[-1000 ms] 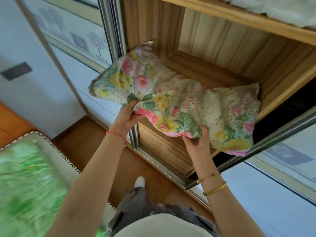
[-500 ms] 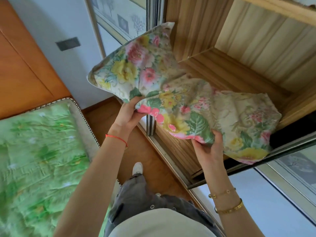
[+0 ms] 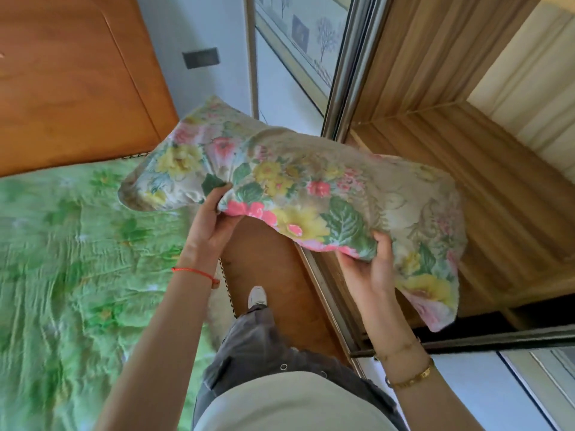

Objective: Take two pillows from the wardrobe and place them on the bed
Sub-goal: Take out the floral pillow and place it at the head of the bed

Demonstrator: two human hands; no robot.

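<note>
Now: both hands on one pillow [image 3: 311, 188], floral print, held in the air and touching nothing else.

Left hand [image 3: 214, 225]: fingers curled up into the near edge, pinching a fold of cloth left of the pillow's middle. Red string [image 3: 193, 272] on that wrist.

Right hand [image 3: 370, 269]: palm up under the near edge, toward the right end, thumb pressed over the top of the cloth. Fingers underneath are hidden. Gold bracelets [image 3: 413, 376] on that wrist.

The pillow sags. Its left end juts out past the left hand, over the bed's edge. Its right end droops past the right hand, in front of the wardrobe.

Bed [image 3: 77, 259]: left of and below the left hand, green flowered cover, blurred. Wooden headboard [image 3: 71, 73] beyond it.

Wardrobe [image 3: 466, 150]: right of and beyond the right hand, standing open, with a bare wood shelf in view. Its sliding door [image 3: 298, 42], with a tree print, lies beyond the pillow, between the two hands.

Below the hands is a strip of wood floor [image 3: 280, 269], with one white shoe [image 3: 257, 297] on it.
</note>
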